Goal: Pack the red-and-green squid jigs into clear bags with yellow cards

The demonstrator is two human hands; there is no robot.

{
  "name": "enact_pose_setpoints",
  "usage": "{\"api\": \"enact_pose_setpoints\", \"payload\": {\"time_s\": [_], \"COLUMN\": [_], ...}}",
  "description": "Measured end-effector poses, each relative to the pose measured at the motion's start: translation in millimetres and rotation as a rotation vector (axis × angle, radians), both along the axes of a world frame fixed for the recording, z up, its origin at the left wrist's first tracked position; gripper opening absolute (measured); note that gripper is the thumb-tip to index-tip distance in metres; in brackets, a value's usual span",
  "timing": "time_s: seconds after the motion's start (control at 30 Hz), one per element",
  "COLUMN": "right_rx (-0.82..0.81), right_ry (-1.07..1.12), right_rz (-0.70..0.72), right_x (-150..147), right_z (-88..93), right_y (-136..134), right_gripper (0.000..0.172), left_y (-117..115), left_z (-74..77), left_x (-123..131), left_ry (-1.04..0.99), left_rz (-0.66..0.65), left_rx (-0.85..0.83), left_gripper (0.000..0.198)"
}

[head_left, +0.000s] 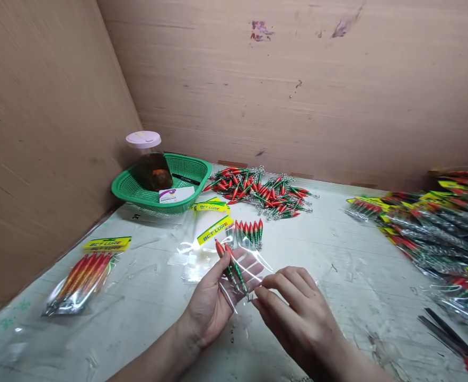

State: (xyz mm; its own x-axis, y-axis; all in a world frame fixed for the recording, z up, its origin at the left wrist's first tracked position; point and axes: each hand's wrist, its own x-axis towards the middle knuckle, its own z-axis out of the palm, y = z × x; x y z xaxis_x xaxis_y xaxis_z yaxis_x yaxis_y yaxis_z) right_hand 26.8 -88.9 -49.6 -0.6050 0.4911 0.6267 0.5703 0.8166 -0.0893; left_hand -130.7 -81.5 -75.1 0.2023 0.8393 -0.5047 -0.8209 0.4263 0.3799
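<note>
My left hand [205, 302] holds a clear plastic bag [263, 262] with a yellow "BCT LURE" header, its thumb pressing on two red and green fishing lures [236, 270]. The lures lie side by side over the palm, red ends pointing away from me. My right hand [301, 307] has its fingers closed at the near right edge of the bag, beside the lures' hook ends. Just past my left hand, a short row of similar lures [253, 232] lies on the table. Bags with yellow headers [212, 207] are stacked to the left of that row.
Loose lures [257, 191] are heaped at the back. A green basket [122, 187] holds a lidded cup [150, 167], a card and a pen. At left lies a pack of orange lures [85, 276]. Packed lures [436, 228] and scissors [452, 339] are at right.
</note>
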Motion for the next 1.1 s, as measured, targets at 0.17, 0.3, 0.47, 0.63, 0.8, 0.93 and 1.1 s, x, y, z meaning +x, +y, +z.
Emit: {"api": "enact_pose_setpoints", "payload": {"time_s": [0.17,0.3,0.47,0.63,0.8,0.93,1.1], "right_rx": [-0.052,0.009,0.017,0.104,0.036,-0.226,-0.428], "right_ry": [0.047,0.045,0.080,0.029,0.136,0.199,0.022], "right_rz": [-0.007,-0.047,-0.112,-0.129,-0.086,-0.200,-0.176], "right_x": [-2.6,-3.8,-2.0,-4.6,6.8,26.2,24.1], "right_z": [-0.1,-3.0,-6.7,-7.7,2.2,-10.3,-54.8], "right_y": [0.0,-2.4,-1.3,-1.9,11.9,55.9,96.5], "right_gripper": [0.009,0.014,0.014,0.016,0.017,0.007,0.016], "left_y": [-0.1,0.3,-0.3,-1.9,0.2,7.9,14.1], "left_z": [-0.4,-1.7,-2.2,0.1,5.7,11.3,13.6], "left_x": [0.4,0.5,0.4,1.7,-2.0,-13.2,-20.8], "left_ry": [0.000,-0.004,-0.043,-0.034,-0.020,-0.033,-0.037], "left_rz": [0.001,-0.010,0.022,-0.023,0.008,0.086,0.184], "left_rx": [0.024,0.027,0.058,0.042,0.037,0.077,0.044], "left_gripper": [0.026,0.025,0.021,0.028,0.040,0.033,0.028]}}
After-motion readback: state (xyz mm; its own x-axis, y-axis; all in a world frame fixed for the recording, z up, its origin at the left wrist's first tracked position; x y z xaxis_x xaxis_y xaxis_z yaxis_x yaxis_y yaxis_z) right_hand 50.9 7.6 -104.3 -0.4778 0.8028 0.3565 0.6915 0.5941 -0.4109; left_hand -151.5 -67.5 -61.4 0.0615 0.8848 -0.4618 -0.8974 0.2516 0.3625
